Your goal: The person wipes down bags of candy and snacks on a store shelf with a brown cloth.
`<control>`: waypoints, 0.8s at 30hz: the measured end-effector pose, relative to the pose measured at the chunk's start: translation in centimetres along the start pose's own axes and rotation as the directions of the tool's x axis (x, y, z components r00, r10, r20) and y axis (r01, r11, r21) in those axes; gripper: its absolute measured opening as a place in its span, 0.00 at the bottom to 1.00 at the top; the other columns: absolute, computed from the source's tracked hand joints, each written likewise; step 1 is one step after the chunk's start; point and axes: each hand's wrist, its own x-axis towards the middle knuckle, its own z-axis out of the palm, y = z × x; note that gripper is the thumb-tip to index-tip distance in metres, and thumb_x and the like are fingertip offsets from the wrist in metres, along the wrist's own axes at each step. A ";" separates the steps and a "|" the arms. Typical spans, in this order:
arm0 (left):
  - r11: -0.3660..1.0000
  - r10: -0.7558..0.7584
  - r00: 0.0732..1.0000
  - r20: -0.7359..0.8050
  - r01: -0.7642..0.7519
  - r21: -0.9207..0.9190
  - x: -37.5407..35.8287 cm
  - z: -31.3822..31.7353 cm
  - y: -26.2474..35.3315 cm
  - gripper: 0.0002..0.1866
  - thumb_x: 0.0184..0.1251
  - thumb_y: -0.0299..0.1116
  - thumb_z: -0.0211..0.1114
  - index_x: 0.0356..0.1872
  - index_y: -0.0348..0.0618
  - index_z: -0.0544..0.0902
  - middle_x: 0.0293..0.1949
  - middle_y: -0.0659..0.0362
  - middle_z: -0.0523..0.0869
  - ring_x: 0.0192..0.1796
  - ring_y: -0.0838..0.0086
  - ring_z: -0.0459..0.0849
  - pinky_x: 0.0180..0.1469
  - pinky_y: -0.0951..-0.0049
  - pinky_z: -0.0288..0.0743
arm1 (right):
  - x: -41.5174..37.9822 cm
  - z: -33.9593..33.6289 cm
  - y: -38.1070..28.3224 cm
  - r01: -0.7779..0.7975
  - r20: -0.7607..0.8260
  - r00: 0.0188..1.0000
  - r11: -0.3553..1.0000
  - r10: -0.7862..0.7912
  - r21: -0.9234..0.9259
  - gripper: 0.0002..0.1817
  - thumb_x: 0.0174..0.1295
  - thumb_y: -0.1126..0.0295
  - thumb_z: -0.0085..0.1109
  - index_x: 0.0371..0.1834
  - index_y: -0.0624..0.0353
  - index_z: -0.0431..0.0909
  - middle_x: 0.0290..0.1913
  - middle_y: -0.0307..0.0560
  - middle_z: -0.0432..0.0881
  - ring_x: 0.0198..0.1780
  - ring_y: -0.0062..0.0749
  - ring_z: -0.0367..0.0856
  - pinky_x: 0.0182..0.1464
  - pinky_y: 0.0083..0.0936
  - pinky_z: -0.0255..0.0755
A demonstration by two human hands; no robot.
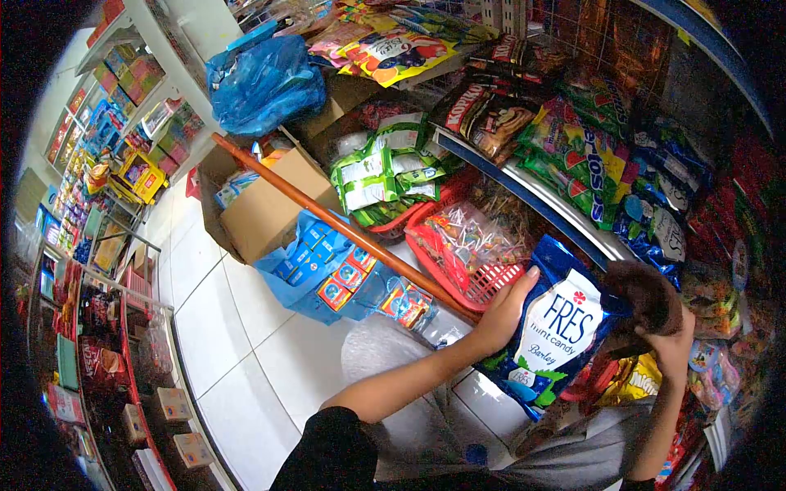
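My left hand [508, 315] is closed on the left edge of a blue and white bag of mint candy [558, 327], its printed front facing me. In my right hand [673, 344] is a dark brown, fluffy duster [643, 296], pressed against or just behind the bag's right side; the exact contact is hidden. Beyond them, more blue candy bags [651, 225] lie on the shelf beside a green and pink candy bag [577, 155]. A red plastic basket [446, 262] holding wrapped sweets stands just left of the mint bag.
An orange-brown pole [327, 217] slants across the floor area. Behind it are an open cardboard box [278, 196] and green packets [385, 168]; nearer lies a blue plastic bag [307, 307] of small boxes. Stocked shelves [106, 360] line the left, past white floor tiles [237, 385].
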 end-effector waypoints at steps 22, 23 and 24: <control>0.979 -0.118 0.992 -0.045 0.124 0.165 -0.7 0.3 -0.3 0.22 0.64 0.51 0.43 0.32 0.44 0.78 0.27 0.60 0.80 0.30 0.81 0.76 0.37 0.82 0.68 | -0.3 0.4 1.1 -0.078 0.024 0.997 0.994 0.077 0.071 0.29 0.30 0.77 0.66 0.44 0.67 0.73 0.42 0.45 0.76 0.43 0.27 0.74 0.48 0.24 0.66; 0.979 -0.111 0.993 -0.038 0.116 0.167 -0.7 0.3 -0.4 0.22 0.64 0.51 0.43 0.32 0.44 0.78 0.27 0.60 0.80 0.31 0.81 0.76 0.37 0.81 0.68 | -0.3 0.4 1.3 -0.069 0.027 0.997 0.995 0.067 0.070 0.30 0.30 0.78 0.66 0.44 0.67 0.73 0.42 0.45 0.77 0.43 0.27 0.74 0.48 0.24 0.66; 0.980 -0.104 0.994 -0.031 0.108 0.170 -0.6 0.2 -0.6 0.22 0.64 0.51 0.43 0.32 0.44 0.78 0.27 0.60 0.80 0.31 0.81 0.76 0.38 0.81 0.68 | -0.3 0.4 1.4 -0.060 0.031 0.998 0.996 0.058 0.069 0.30 0.29 0.78 0.66 0.44 0.67 0.73 0.41 0.45 0.77 0.42 0.27 0.74 0.48 0.24 0.66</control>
